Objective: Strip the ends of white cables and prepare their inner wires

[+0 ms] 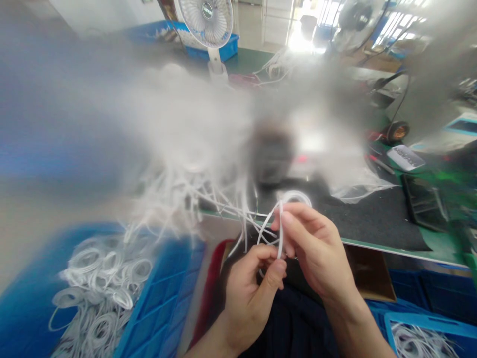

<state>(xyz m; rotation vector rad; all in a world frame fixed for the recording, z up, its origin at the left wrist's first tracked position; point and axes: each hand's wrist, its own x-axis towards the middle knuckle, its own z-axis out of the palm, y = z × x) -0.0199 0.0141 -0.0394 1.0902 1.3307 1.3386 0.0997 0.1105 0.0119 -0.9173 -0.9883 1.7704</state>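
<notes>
A thin white cable [280, 233] runs upright between my two hands, just in front of the workbench edge. My left hand [255, 286] pinches its lower part between thumb and fingers. Higher up, my right hand [315, 246] grips the same cable, its thumb and fingertips closed on it. A coiled loop of the white cable [298, 195] shows above my right fingers. Behind my hands, loose white cable ends [219, 201] spill over the bench edge from a tangled pile, partly lost in a blurred patch of the view.
A blue crate [149, 303] full of coiled white cables stands at lower left; another blue bin [432, 323] with cables sits at lower right. On the bench are a black mat [372, 219], a clear plastic bag [357, 186], a dark phone-like device [423, 201] and a white fan [206, 20].
</notes>
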